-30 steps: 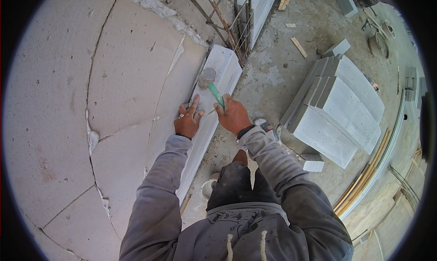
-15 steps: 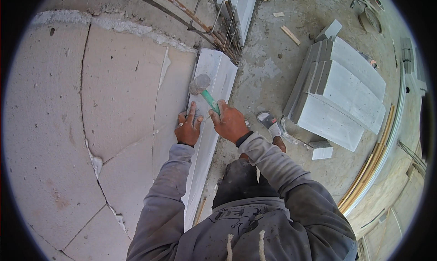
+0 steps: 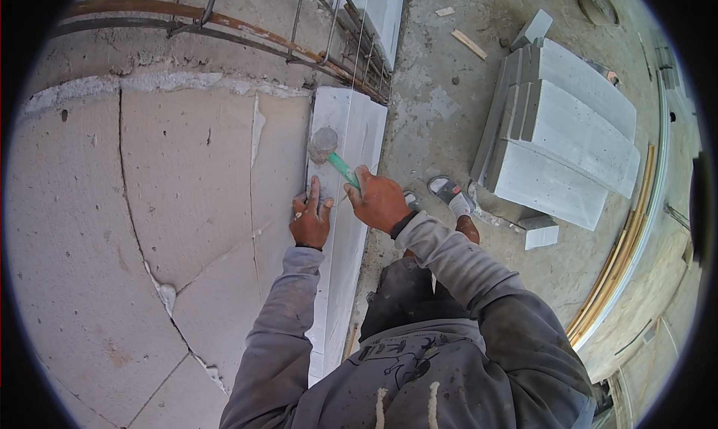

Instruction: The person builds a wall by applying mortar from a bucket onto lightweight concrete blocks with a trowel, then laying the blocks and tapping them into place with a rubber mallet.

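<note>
My right hand [image 3: 376,201] grips the green handle [image 3: 342,166] of a mallet whose dusty grey head [image 3: 323,144] is over a long pale-grey block [image 3: 341,124] at the edge of the cracked, block-built wall [image 3: 172,175]. My left hand [image 3: 310,218] rests just below the mallet head at the block's left edge, index finger pointing up along it and thumb apart. What lies beneath its fingertips is partly hidden and hard to make out.
A rusty rebar cage [image 3: 232,32] runs past the block's far end. On the concrete floor [image 3: 430,92] to the right stand stacked grey blocks [image 3: 561,122], with wood scraps [image 3: 469,44], long timber strips [image 3: 613,249] and a bucket [image 3: 600,4]. My sandalled foot [image 3: 452,197] is below.
The view has turned, so the rebar cage now lies more crosswise and the block stack sits higher. The mallet head appears slightly lower and further left. My sandalled foot shows more fully.
</note>
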Demonstrator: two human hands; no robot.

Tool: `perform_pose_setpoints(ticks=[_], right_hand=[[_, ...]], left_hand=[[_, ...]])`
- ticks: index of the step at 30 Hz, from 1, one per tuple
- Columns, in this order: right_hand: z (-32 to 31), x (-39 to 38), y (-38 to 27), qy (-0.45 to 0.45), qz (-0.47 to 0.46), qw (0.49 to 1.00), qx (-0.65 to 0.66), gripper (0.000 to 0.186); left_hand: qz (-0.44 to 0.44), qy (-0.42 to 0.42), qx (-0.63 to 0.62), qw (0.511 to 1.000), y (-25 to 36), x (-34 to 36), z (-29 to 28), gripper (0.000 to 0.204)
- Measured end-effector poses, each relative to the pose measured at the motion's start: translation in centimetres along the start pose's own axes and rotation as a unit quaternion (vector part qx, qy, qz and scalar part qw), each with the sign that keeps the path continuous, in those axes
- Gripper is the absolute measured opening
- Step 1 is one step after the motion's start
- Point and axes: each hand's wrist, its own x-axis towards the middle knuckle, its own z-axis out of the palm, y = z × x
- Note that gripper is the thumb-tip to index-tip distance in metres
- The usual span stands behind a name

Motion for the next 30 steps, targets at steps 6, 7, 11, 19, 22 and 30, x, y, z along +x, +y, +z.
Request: perform_pose_setpoints(ticks=[6, 7, 11, 19, 22, 30], right_hand=[[-0.4, 0.8, 0.4, 0.013, 0.012, 1.0, -0.011, 0.028], [-0.4, 0.7, 0.4, 0.015, 0.011, 1.0, -0.015, 0.028], [-0.4, 0.0, 0.4, 0.025, 0.002, 1.0, 0.011, 0.032], [-0.8, -0.3, -0.2, 0.052, -0.032, 0.997, 0.04, 0.034], [-1.5, 0.2, -1.0, 0.077, -0.046, 0.995, 0.045, 0.034], [-1.4, 1.9, -1.0, 0.12, -0.03, 0.992, 0.03, 0.034]], left_hand=[[-0.001, -0.001, 0.004, 1.0, 0.2, 0.2, 0.1, 0.059], [0.002, -0.001, 0.006, 1.0, 0.1, 0.4, 0.1, 0.059], [-0.002, -0.003, 0.0, 1.0, 0.2, 0.2, -0.2, 0.058], [0.022, 0.029, -0.03, 0.999, 2.5, 1.5, -1.3, 0.054], [0.021, 0.095, -0.092, 0.991, 3.4, 4.2, -0.7, 0.052], [-0.121, -0.004, -0.152, 0.981, 3.6, 8.4, 0.0, 0.069]])
